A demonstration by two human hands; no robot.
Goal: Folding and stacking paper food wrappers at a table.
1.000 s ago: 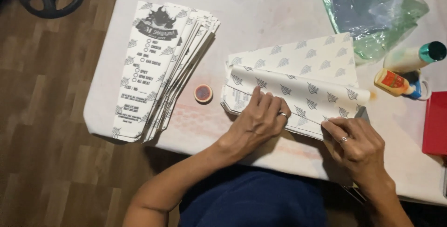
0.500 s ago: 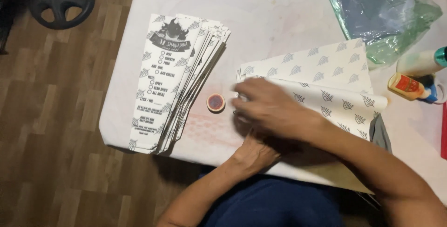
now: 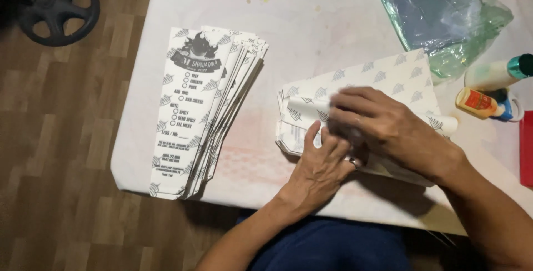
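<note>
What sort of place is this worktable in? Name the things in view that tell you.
Probably a home or small workshop where paper bags are hand-made: a stack of finished printed bags, glue bottles at the table's edge, and both hands pressing a folded printed sheet.

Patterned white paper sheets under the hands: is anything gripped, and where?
Both hands, left hand and right hand, press flat on the folded patterned paper stack near its left end; nothing lifted.

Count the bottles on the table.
2, both at the right edge: a pale bottle with a teal cap and, just below it, a small yellow glue bottle. Others may sit outside the view.
</note>
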